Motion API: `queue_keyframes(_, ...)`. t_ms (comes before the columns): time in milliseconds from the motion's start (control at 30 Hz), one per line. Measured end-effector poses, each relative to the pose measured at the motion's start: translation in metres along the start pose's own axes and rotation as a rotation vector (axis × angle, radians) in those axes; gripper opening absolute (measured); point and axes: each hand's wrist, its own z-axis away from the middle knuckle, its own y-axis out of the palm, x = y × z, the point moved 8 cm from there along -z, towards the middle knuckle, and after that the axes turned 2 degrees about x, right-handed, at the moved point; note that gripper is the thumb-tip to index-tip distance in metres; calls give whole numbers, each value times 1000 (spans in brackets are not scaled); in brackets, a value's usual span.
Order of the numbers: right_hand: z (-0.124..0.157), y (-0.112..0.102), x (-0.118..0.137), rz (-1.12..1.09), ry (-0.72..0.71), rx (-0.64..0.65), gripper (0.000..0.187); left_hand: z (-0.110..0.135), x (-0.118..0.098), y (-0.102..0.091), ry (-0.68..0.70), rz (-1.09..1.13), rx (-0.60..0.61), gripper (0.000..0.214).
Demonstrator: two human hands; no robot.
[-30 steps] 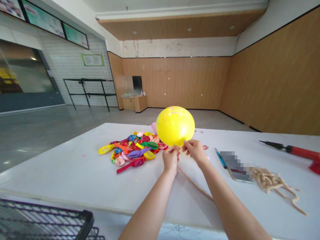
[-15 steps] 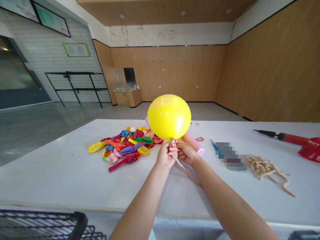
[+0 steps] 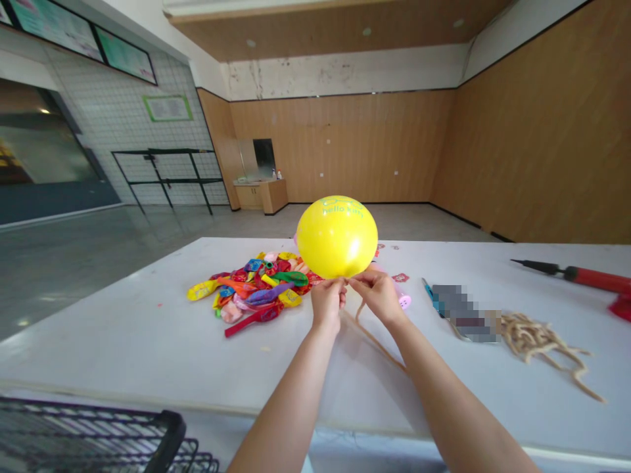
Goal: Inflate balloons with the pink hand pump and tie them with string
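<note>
An inflated yellow balloon (image 3: pixel 338 236) with green "hello kitty" print is above my two hands, its neck end downward. My left hand (image 3: pixel 327 303) is closed in a pinch at the neck. Close beside it, my right hand (image 3: pixel 378 297) pinches a beige string (image 3: pixel 379 343) just under the balloon. The string bends in a loop below the fingers, and its tail runs down to the right behind my right forearm. Fingers hide the neck and any knot there.
On the white table (image 3: pixel 197 368), a pile of uninflated balloons (image 3: pixel 269 294) lies left of my hands. To the right are a pink cylinder (image 3: pixel 405 300), a blurred-out item (image 3: pixel 461 315), a heap of beige string (image 3: pixel 530 335) and a red-and-black hand pump (image 3: pixel 591 277). A black wire basket (image 3: pixel 167 433) stands front left.
The balloon has turned, so green print now faces me instead of pink. My right hand has shifted to a fingertip pinch, slightly apart from the left, and the string now forms a loop.
</note>
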Motion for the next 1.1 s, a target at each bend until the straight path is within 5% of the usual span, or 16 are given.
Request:
queue_keyframes(333, 6, 1, 12, 172, -29, 6, 21, -2, -6, -6, 161, -128, -45, 20)
queue_keyframes(500, 3, 1, 7, 97, -38, 26, 19, 5, -17, 3, 312, -434, 36, 12)
queue_keyframes(667, 2, 6, 4, 57, -36, 66, 18, 13, -30, 13, 502, -634, 141, 28)
queue_keyframes(833, 5, 15, 10, -7, -43, 183, 21, 10, -28, 8, 474, -545, 129, 24)
queue_keyframes(1100, -8, 16, 29, -53, -18, 174, 23, 6, -16, 3, 487, -555, 63, 25)
